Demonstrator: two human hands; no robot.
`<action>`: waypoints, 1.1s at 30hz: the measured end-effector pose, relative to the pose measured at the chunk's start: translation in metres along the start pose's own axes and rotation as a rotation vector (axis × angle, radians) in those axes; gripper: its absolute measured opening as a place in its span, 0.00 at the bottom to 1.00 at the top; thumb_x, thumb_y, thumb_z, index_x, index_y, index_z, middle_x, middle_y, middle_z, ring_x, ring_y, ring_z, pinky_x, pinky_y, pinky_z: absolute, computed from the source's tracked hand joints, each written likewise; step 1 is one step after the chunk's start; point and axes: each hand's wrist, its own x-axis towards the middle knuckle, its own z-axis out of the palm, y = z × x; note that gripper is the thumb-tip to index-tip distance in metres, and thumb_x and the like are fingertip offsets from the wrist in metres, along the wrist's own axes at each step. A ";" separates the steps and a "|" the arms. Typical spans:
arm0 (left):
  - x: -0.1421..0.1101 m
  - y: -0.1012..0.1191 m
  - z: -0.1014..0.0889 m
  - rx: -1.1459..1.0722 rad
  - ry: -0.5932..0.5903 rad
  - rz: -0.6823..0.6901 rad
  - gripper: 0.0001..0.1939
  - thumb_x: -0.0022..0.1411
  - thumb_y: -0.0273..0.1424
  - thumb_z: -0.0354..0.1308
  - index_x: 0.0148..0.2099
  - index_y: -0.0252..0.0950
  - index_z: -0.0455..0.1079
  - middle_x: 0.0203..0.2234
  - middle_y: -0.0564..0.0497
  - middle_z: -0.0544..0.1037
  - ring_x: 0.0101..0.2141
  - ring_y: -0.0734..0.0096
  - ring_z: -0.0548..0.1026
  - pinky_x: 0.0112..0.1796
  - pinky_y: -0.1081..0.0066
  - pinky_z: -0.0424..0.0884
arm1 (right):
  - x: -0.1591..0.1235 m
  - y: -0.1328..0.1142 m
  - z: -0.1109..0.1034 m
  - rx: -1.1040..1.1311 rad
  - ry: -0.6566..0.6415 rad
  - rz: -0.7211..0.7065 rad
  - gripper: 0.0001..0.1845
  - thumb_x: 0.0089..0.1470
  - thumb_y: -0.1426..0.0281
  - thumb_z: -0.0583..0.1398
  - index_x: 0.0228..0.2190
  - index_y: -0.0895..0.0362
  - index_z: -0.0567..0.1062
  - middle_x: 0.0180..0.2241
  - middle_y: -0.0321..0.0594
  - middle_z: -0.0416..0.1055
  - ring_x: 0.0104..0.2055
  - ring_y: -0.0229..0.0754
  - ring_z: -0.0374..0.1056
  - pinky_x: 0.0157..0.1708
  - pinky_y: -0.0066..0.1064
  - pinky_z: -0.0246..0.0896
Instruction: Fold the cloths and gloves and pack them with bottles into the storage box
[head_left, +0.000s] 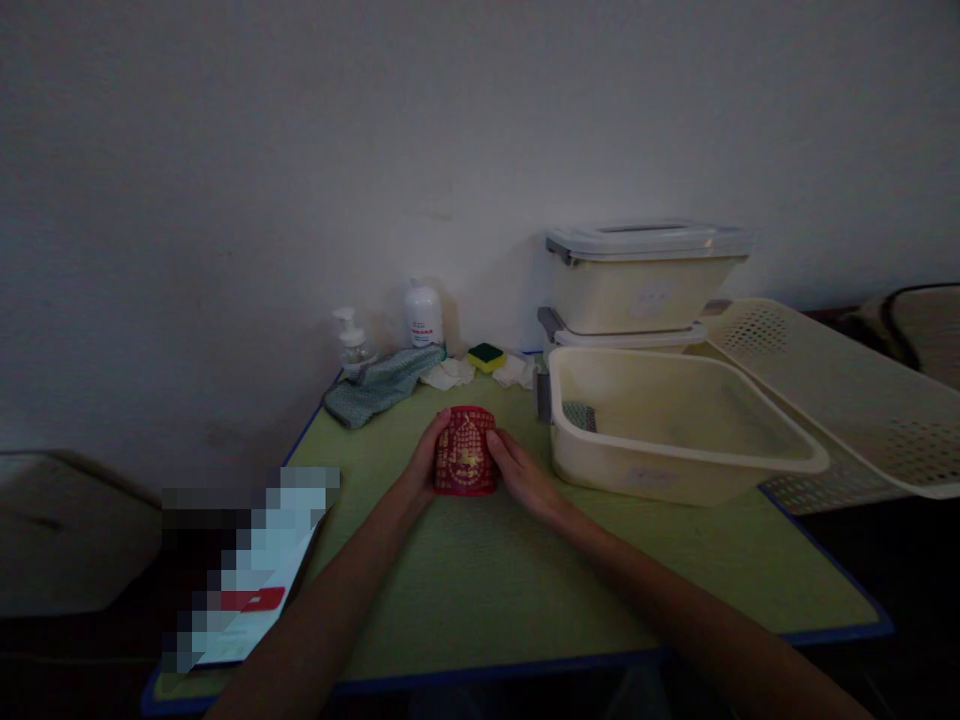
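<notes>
Between my two hands is a red cylinder-shaped container [466,455] with gold characters and a gold emblem on its side. My left hand [429,452] is closed around its left side. On the right side my right hand [517,468] grips it, the thumb lying on the front. The container is upright over the middle of the green table [450,590]; whether its base touches the table I cannot tell. Most of my fingers are hidden behind it.
Right of my hands stands an open cream bin [660,470], with lidded boxes [645,285] stacked behind and a perforated basket [847,390] beside. At the back are a grey-green cloth [382,385], sponge [487,358], pump bottle [351,340] and white bottle [424,315]. A lit screen [262,570] lies left.
</notes>
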 end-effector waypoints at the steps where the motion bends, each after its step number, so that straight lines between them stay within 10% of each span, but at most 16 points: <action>1: -0.001 -0.001 0.003 -0.050 0.048 -0.007 0.24 0.52 0.49 0.54 0.40 0.32 0.70 0.30 0.44 0.79 0.33 0.57 0.78 0.36 0.58 0.74 | -0.002 0.001 0.001 0.034 -0.014 -0.006 0.35 0.52 0.45 0.49 0.51 0.57 0.65 0.50 0.47 0.67 0.51 0.47 0.63 0.53 0.41 0.55; 10: -0.012 0.001 0.013 -0.063 0.135 0.135 0.29 0.46 0.44 0.62 0.48 0.36 0.63 0.38 0.47 0.75 0.36 0.62 0.75 0.34 0.66 0.73 | -0.018 0.006 -0.005 0.288 -0.189 -0.031 0.48 0.43 0.52 0.62 0.59 0.52 0.48 0.59 0.47 0.52 0.59 0.48 0.53 0.58 0.41 0.49; 21: -0.023 0.005 0.014 -0.135 -0.221 0.121 0.39 0.43 0.47 0.62 0.56 0.38 0.61 0.45 0.43 0.75 0.46 0.51 0.72 0.43 0.57 0.70 | -0.022 0.004 -0.010 0.599 -0.152 0.047 0.37 0.38 0.63 0.66 0.50 0.52 0.61 0.56 0.45 0.61 0.57 0.50 0.57 0.55 0.44 0.53; 33: -0.028 0.007 0.015 -0.295 -0.324 0.064 0.28 0.39 0.42 0.67 0.44 0.38 0.70 0.44 0.45 0.76 0.49 0.49 0.71 0.47 0.56 0.68 | -0.023 0.002 -0.011 0.917 -0.244 0.152 0.21 0.36 0.66 0.65 0.37 0.55 0.71 0.42 0.40 0.72 0.41 0.44 0.68 0.44 0.38 0.60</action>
